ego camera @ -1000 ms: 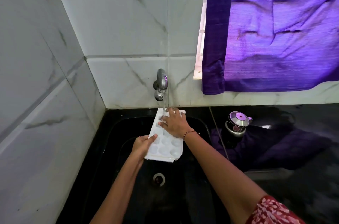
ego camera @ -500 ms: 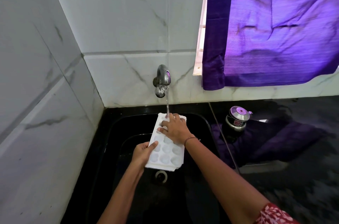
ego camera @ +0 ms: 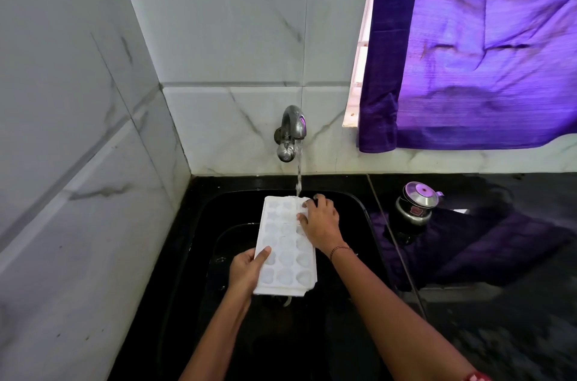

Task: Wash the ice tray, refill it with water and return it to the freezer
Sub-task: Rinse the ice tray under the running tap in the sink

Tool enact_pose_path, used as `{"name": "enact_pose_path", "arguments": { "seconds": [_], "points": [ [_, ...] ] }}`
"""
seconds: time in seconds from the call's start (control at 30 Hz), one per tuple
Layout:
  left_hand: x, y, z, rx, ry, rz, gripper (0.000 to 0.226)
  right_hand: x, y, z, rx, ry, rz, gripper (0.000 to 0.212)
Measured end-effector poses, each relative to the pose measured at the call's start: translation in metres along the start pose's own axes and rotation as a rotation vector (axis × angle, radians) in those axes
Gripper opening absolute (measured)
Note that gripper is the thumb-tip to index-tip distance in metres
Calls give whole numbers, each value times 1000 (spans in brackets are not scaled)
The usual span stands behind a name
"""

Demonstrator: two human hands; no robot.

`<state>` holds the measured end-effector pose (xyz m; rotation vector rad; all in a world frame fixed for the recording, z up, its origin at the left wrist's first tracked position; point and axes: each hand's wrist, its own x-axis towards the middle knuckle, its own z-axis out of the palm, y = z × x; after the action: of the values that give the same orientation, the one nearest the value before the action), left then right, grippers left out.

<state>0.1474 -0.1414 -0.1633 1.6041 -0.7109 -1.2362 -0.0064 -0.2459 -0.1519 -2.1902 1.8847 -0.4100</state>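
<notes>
The ice tray [ego camera: 285, 243] is being held out over the black sink [ego camera: 218, 215], cells facing up. Its long axis is running straight away from the person toward the tiled wall, so its far short end is sitting just below the tap [ego camera: 290, 134]. The water stream [ego camera: 298, 174] is landing on that far end, right of the middle and just beside the right hand [ego camera: 321, 221]. That hand is nearer the water, so any rubbing or shifting of the tray under the flow is probably falling to it. Its fingers [ego camera: 304, 218] are lying slightly bent and spread on the far right cells, touching the tray's top rather than closing round it. Whether its thumb is hooking under the rim cannot be told. The left hand [ego camera: 246, 271] is gripping the near left corner, with its thumb [ego camera: 263, 255] pressing flat on the top face and the other fingers wrapping beneath out of sight, and it is carrying the tray's weight. The washing step is looking under way, with the cells not yet filled. On the dark desk [ego camera: 499, 271] to the right, well apart from the tray, a steel pot [ego camera: 416, 202] is standing, and a purple curtain [ego camera: 484, 52] is hanging above it.
</notes>
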Motion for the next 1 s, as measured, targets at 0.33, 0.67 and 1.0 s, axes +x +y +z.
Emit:
{"name": "enact_pose_path", "arguments": {
  "seconds": [0.33, 0.67, 1.0],
  "points": [
    [-11, -19, -7, -2, 40, 19, 7, 7, -5, 11, 81, -308, -24, 38],
    [-18, -21, -9, -35, 38, 9, 7, 13, -8, 8, 21, -316, -42, 37],
    [-20, -25, 0, -59, 0, -16, 9, -1, 0, 1, 15, -166, -15, 39]
  ]
}}
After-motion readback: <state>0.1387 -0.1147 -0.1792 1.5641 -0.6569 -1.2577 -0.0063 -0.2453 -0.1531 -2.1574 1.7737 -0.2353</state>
